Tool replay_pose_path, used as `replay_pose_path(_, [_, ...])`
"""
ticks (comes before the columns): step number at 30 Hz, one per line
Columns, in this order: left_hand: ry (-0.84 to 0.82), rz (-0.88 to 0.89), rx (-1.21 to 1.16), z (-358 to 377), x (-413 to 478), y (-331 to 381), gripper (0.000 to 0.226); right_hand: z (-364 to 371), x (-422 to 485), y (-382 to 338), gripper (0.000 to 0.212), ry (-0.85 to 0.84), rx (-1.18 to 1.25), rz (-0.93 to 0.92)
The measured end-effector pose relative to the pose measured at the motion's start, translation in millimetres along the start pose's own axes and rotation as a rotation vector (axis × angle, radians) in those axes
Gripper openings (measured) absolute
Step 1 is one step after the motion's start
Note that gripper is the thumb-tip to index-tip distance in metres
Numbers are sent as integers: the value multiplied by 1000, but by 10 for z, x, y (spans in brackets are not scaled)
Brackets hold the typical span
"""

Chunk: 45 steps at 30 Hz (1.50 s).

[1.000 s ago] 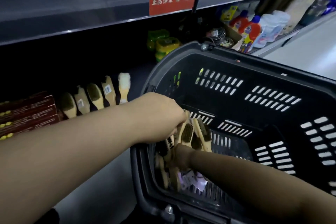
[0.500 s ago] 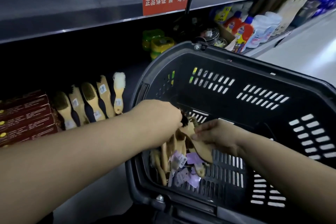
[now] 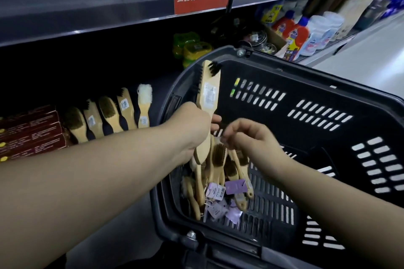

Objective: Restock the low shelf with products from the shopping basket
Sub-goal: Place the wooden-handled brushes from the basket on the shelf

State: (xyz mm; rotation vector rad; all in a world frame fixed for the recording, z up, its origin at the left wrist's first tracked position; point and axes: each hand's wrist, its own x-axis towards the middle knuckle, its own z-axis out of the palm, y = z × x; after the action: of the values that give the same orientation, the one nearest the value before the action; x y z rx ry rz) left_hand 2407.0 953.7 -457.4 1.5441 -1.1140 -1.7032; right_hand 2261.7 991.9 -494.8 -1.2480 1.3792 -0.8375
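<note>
the low shelf runs across the left and far side of the view, dark under the deck above. the shopping basket stands tilted in front of it, its open mouth towards the person and its left rim close to the shelf's edge.

on the shelf a row of wooden brushes lies side by side, handles towards the aisle, next to a stack of red boxes. the row's last brush, the white-bristled one, is the one nearest the basket.

in the basket's near left corner sits a heap of brushes with paper tags among them.

the left hand is over that corner, its fingers wrapped round the handle of one wooden brush. this brush stands nearly upright, black bristle head up and clear of the basket rim, with its long axis tipped a little to the right.

the right hand hovers just beside it over the heap. its fingers are curled and blurred, and i cannot tell whether they pinch anything.

the shelf row lies left of and beyond the left hand, so that arm looks the nearer one for placing. the brush would likely need laying over, handle outward, just beside the white one.
</note>
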Motion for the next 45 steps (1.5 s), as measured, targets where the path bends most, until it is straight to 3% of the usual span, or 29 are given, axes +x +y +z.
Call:
replay_pose_path(2, [-56,20,-20,12,-13,5,34,16,155,285,16,-88,-286,200])
replay_pose_path(4, [-107,9,-24,6,-17,6,34,155,296,636,20,-354,-621,394])
replay_pose_path(6, [-124,-2,-28,-3,-1,-9,32,400,369,939,32,-516,-723,513])
replay_pose_path(9, [-70,8,29,-5,15,-22,28,707,389,1222,40,-510,-747,526])
replay_pose_path(13, [35,21,102,-16,69,-34,29,609,388,1245,25,-478,-642,591])
replay_pose_path(17, [42,16,134,-6,82,-51,28,202,243,917,8,-327,-70,731])
replay_pose_path(19, [37,15,132,-3,85,-62,26,18,118,707,11,-264,218,675])
replay_pose_path(22, [33,21,122,-16,104,-75,28,-149,-59,373,18,-297,465,523])
replay_pose_path(27, [-33,-29,51,-20,82,-52,29,-60,-181,13,9,-245,661,300])
replay_pose_path(29, [-48,-42,2,-32,83,-52,31,3,-161,-43,23,-200,712,241])
replay_pose_path(31, [-62,-41,-29,-57,91,-49,32,49,-133,-58,19,-240,772,246])
replay_pose_path(33, [-95,-42,-58,-79,80,-33,29,84,-114,-45,14,-367,768,267])
replay_pose_path(37, [-176,-73,-3,-106,73,-40,39,118,-98,7,35,-594,581,223])
replay_pose_path(40, [-336,-117,80,-121,38,-27,48,58,-71,14,49,-651,447,172])
replay_pose_path(42, [-446,-129,130,-135,12,-13,48,18,-56,5,48,-661,389,136])
replay_pose_path(45, [-411,-102,122,-144,9,-26,29,20,-33,-15,41,-630,288,82])
